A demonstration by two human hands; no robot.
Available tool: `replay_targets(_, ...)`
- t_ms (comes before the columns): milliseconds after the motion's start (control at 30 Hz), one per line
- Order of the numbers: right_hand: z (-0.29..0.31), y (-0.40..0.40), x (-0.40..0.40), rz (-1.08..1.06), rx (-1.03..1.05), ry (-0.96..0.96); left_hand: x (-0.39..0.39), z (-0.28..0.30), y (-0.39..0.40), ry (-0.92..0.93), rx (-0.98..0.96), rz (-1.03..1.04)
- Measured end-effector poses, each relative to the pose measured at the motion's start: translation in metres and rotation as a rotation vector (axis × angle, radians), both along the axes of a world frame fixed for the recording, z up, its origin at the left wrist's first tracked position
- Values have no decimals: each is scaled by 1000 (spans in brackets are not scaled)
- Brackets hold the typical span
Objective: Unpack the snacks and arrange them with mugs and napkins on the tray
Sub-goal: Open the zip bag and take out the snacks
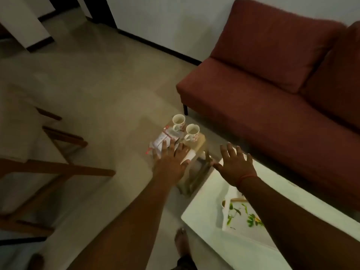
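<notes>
Two round ceramic mugs (178, 122) (192, 132) with red flower prints, upright on a small pale wooden stool (200, 142), beside a crinkled white snack packet (162, 140). Left hand (171, 159) spread flat over that packet, fingers released, gripping nothing; right hand (234, 162) likewise splayed, empty. Rectangular white tray (236, 217) with green leaf pattern flat on the smooth white desk (204, 207).

We record both forearms bare, no sleeves in view. The right hand (234, 164) carries a thin reddish thread band at the wrist. The left hand (171, 159) wears nothing. One bare foot (181, 242) shows below, beside a dark garment edge.
</notes>
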State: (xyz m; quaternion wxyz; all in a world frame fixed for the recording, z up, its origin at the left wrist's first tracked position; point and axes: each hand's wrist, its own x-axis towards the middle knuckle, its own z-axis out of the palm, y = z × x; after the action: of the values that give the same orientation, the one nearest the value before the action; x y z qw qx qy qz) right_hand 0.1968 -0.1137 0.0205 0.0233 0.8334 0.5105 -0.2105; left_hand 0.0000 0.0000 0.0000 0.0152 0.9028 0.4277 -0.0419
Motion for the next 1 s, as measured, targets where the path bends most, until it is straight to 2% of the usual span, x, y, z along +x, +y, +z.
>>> replay_targets(167,-75,93,-43,59,-62,76,-51,-84,76,153,-234,164)
replay_targets(267,-128,153,-83,190,-60,84,-71,-133,113,138,-389,324)
replay_targets(333,-160,191,-106,288,-44,71,-78,-168,137,2,-500,498)
replay_targets(467,-225,266,-130,434,-54,46,-73,-231,182,-446,-709,877)
replay_targets(533,-250,295,-132,467,-77,5,-67,-252,201,-572,-781,990)
replay_targets(767,-304,340,-137,413,-134,-21,-46,-308,243,-1013,-1110,1272)
replay_targets(900,-309,340,-145,404,-93,-45,-43,-312,252,-1103,-1054,1366)
replay_targets(1000,-307,338,-143,409,-59,-41,-41,-303,255,-1158,-1072,1296)
